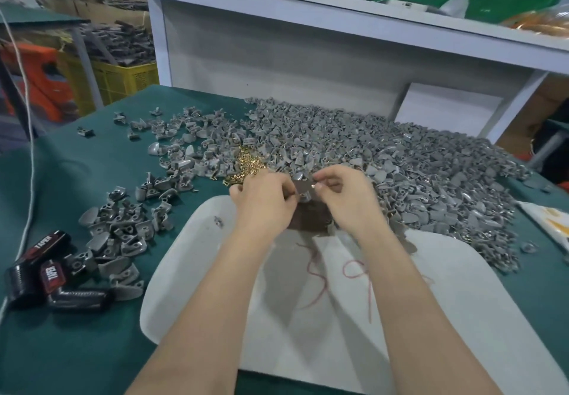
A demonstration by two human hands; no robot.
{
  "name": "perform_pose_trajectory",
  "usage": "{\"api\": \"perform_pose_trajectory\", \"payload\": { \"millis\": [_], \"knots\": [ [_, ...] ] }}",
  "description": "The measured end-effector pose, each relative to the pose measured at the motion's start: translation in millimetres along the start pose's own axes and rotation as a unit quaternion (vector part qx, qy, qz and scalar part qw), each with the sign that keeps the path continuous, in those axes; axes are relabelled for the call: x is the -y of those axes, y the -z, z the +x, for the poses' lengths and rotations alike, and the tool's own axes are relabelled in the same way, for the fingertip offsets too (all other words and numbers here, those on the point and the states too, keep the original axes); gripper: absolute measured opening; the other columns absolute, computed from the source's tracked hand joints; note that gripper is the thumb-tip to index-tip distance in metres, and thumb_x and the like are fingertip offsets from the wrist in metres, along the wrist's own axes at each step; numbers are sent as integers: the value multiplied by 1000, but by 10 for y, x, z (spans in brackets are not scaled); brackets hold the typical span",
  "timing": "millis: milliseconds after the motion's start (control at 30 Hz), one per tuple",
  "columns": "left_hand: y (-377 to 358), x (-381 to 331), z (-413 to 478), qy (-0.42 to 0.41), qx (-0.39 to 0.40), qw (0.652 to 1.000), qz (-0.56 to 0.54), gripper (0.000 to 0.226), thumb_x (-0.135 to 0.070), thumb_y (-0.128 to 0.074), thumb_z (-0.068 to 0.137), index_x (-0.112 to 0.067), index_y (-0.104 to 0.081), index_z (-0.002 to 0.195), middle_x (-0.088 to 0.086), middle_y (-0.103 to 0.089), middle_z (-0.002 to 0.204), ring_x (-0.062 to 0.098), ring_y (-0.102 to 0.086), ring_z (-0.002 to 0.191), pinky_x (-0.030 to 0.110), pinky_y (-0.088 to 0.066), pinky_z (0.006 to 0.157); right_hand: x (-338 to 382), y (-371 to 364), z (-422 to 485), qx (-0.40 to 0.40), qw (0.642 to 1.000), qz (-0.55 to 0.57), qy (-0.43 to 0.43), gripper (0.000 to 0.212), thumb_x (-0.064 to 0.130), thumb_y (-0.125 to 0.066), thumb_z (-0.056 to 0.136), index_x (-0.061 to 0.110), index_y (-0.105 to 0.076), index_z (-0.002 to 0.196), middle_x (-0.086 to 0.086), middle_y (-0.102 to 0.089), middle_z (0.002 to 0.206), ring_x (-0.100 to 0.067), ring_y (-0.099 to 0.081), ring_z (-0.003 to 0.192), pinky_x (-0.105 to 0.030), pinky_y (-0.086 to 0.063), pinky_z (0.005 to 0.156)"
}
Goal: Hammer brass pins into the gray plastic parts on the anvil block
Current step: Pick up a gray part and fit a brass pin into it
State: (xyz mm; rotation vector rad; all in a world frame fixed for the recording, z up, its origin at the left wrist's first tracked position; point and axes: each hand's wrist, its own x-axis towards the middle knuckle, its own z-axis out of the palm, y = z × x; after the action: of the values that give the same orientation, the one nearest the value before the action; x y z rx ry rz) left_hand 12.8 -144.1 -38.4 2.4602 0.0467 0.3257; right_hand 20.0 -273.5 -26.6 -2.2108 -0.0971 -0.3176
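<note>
My left hand (264,203) grips a gray plastic part (303,192) over the dark anvil block (309,219), which my hands mostly hide. My right hand (346,199) pinches a small brass pin (314,185) with thumb and forefinger, right beside that part. A little heap of loose brass pins (248,163) lies just behind my left hand. A big pile of gray plastic parts (400,172) covers the table behind and to the right. No hammer shows in this view.
A white cloth (446,302) lies under my forearms on the green table (77,348). More gray parts (123,240) are scattered left, beside black TAPER handles (49,271). A white shelf (308,40) stands behind, and a cord (30,160) hangs at far left.
</note>
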Motion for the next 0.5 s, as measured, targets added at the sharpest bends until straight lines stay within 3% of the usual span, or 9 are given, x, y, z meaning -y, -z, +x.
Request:
{"api": "perform_pose_trajectory", "payload": {
  "millis": [100,167,333,433,500],
  "knots": [
    [48,2,-2,-5,6,999,-50,13,-34,-65,86,-36,-66,99,-8,-61,113,21,-52,112,37,-33,94,20,-45,-20,-9,1000,4,14,19,0,-59,86,18,-64,88,-3,-67,90,-19,-62,89,-36,-50,89],
    [65,-13,-7,-35,3,995,-89,13,-33,-65,86,-33,-67,99,-8,-62,106,19,-55,108,40,-39,98,21,-55,-40,-18,1000,15,21,19,2,-59,87,20,-62,85,-2,-67,89,-19,-62,89,-38,-49,90],
    [71,-60,-23,-71,-7,984,-163,9,-20,-63,87,-26,-65,81,-5,-65,87,17,-61,89,35,-47,88,40,-79,-55,-37,997,67,20,19,5,-61,87,23,-61,83,4,-66,84,-18,-63,88,-36,-51,88],
    [76,-50,-15,-76,-17,979,-186,16,-15,-62,88,-26,-61,76,-3,-65,86,14,-58,82,24,-42,77,43,-97,-52,-11,981,191,-29,11,2,-59,89,11,-64,93,-4,-67,82,-12,-65,74,-30,-55,76],
    [80,-53,-12,-83,-17,980,-182,15,-16,-62,88,-27,-61,78,-5,-64,87,12,-55,79,21,-38,73,51,-96,-57,1,963,262,-58,13,0,-57,89,10,-65,87,-3,-67,75,-6,-63,64,-22,-54,66]
  ]
}}
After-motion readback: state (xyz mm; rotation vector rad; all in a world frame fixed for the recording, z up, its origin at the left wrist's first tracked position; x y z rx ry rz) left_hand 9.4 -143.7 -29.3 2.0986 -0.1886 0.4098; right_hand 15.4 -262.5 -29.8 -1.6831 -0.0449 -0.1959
